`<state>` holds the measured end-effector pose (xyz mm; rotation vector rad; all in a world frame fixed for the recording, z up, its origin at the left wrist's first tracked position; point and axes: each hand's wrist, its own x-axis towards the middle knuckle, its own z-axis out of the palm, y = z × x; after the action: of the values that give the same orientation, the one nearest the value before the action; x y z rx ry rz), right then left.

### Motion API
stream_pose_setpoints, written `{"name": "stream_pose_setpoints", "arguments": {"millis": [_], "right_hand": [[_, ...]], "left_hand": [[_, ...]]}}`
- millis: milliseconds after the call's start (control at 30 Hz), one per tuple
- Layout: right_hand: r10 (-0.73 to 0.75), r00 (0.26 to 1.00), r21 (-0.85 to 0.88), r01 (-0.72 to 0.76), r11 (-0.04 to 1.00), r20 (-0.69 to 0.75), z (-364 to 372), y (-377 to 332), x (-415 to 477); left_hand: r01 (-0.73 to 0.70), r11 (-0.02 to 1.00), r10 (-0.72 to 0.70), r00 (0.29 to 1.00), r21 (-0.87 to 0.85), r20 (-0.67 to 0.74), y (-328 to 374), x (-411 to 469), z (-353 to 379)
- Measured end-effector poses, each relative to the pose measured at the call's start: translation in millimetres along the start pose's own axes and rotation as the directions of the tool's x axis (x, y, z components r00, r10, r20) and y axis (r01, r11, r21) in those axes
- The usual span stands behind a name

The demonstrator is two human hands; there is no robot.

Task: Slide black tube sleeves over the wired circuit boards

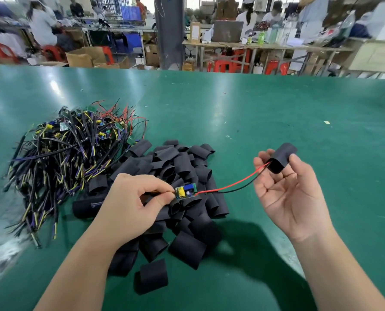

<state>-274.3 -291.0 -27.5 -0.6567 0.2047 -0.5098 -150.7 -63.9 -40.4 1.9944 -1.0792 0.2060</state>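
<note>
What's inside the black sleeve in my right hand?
The red and black wires run into the near opening of the sleeve; their tips are hidden inside. The circuit board is outside, pinched in the left hand.

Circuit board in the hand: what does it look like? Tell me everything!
The circuit board is small and green, carrying a yellow block and blue parts. The left hand pinches its left end, holding it above the sleeve pile. A red wire and a black wire leave its right end and run into the black sleeve that the right hand holds. The board is not yet inside it.
</note>
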Motion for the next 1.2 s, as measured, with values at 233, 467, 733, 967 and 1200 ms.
{"name": "stream_pose_setpoints", "arguments": {"millis": [233,467,733,967,1200], "right_hand": [[-0.014,0.99,-0.168,0.038,0.985,0.14,-1.4,7.3,-1.0],[0.08,0.941,-0.275,0.014,0.961,0.328,5.7,36.6,-9.8],[0.142,0.941,-0.25,-0.064,0.966,0.307,6.2,33.9,-12.2],[0.12,0.935,-0.4,0.025,0.916,0.333,6.7,37.2,-14.8],[0.173,0.91,-0.541,0.065,0.838,0.377,4.6,26.7,-13.1]], "left_hand": [[0.034,0.999,-0.035,0.998,-0.004,-0.051,1.0,0.5,2.3],[0.004,0.999,-0.006,0.999,-0.051,-0.05,15.2,-1.6,13.7],[-0.038,0.993,0.028,0.996,-0.111,-0.086,19.1,-1.4,12.5],[-0.01,0.996,0.001,0.995,-0.094,-0.1,21.3,-2.9,14.3],[-0.02,1.0,0.02,0.999,-0.017,0.038,19.9,-3.9,13.6]]}}
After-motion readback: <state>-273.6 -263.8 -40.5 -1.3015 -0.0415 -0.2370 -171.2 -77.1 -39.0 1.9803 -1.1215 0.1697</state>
